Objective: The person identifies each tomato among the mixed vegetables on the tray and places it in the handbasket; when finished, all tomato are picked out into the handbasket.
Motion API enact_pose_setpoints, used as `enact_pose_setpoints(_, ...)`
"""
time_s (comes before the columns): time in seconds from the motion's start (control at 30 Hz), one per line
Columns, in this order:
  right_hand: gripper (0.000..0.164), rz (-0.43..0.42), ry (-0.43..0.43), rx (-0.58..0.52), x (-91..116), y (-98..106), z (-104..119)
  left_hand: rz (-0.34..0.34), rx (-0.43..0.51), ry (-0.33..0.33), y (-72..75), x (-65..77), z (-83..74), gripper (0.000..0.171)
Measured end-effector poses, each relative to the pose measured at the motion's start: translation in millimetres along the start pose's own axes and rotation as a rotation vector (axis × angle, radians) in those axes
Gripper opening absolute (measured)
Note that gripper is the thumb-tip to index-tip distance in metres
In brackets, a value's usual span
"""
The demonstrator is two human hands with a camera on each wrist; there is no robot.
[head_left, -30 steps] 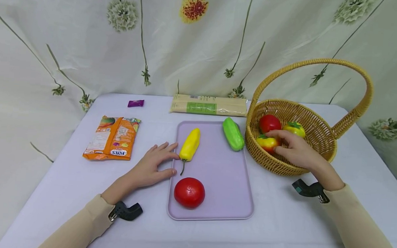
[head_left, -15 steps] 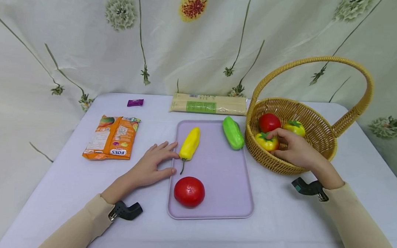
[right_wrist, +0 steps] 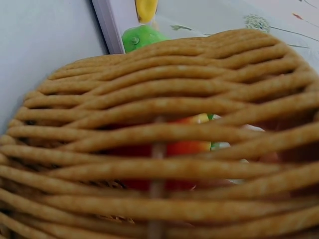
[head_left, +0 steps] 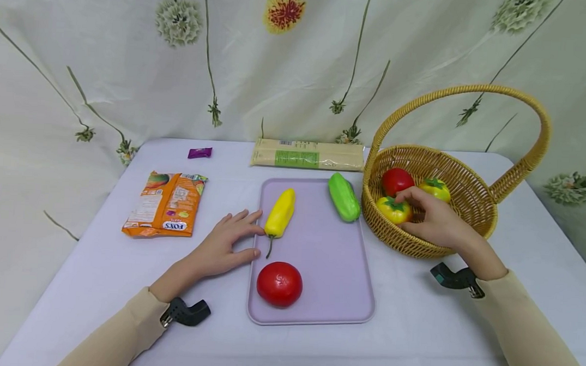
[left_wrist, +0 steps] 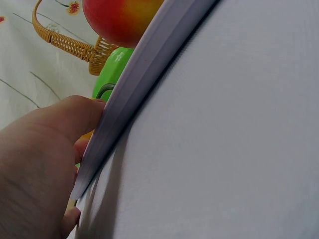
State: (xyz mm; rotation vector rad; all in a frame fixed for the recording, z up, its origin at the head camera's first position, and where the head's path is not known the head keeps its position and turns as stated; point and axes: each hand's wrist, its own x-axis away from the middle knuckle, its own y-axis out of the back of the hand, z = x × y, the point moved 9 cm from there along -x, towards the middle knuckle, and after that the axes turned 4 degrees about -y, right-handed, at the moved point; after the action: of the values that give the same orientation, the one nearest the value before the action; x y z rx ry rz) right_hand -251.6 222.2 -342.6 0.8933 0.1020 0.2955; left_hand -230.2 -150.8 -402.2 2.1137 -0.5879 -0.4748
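Inside the wicker basket, my right hand pinches a yellow tomato with a green leafy top, thumb and forefinger at its right side. A red round fruit and another yellow tomato lie close by in the basket. Basket weave hides most of the hand in the right wrist view. My left hand rests at the left rim of the lilac tray, fingers spread, thumb touching the rim. Near its fingertips lies a yellow pepper; below that is a large red fruit, yellow on one side in the left wrist view.
A green cucumber lies at the tray's back right corner. Behind the tray is a long beige packet. An orange snack bag and a small purple wrapped sweet lie on the left. The basket's tall handle arches over it.
The yellow tomato under my right fingers has turned, its red side going out of sight and its green top coming round. My left hand has kept its place.
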Motion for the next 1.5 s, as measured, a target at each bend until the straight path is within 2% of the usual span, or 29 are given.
enact_pose_setpoints(0.2,0.041,-0.033,0.012,-0.004,0.3,2.7,2.6,-0.001,0.003,0.000,0.3,0.3,-0.2,0.042)
enact_pose_setpoints(0.47,0.040,-0.042,-0.007,-0.039,-0.3,3.0,-0.5,0.002,0.002,0.001,0.4,0.4,-0.5,0.043)
enact_pose_setpoints(0.83,0.039,-0.066,0.012,-0.054,0.7,5.4,1.9,0.000,-0.003,-0.004,1.1,0.2,0.3,0.044)
enact_pose_setpoints(1.13,0.038,-0.156,0.022,-0.137,3.0,15.7,4.8,-0.002,0.005,0.003,0.2,2.8,1.5,0.043)
enact_pose_setpoints(1.33,0.037,-0.224,0.087,-0.174,15.5,27.5,26.8,-0.011,0.004,-0.008,-0.4,3.3,1.7,0.043)
enact_pose_setpoints(1.5,0.034,-0.244,0.259,-0.126,24.9,22.7,67.2,-0.010,0.005,-0.010,-0.1,1.8,1.0,0.043)
